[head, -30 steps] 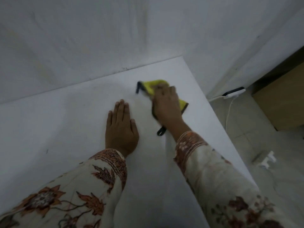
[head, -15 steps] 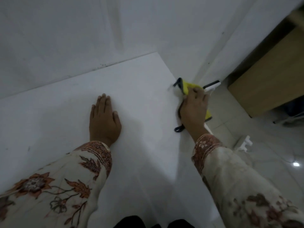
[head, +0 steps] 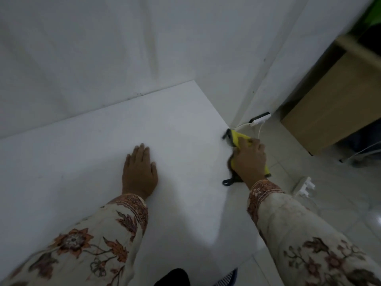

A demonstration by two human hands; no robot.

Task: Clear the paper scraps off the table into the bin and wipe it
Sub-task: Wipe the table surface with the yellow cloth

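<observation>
While the left hand (head: 139, 172) lies flat, fingers together, on the white table (head: 82, 157), the right hand (head: 250, 159) presses a yellow cloth (head: 237, 139) at the table's right edge, fingers curled over it. Wiping is underway; no scraps show. Next, probably a stroke back inward.

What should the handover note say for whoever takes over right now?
Left hand: flat, palm down on the table, holding nothing.
Right hand: pressing the yellow cloth at the table's right edge.
Done: no paper scraps visible on the table.
Left: finish wiping; the bin is not in view, so scrap disposal cannot be confirmed.
</observation>
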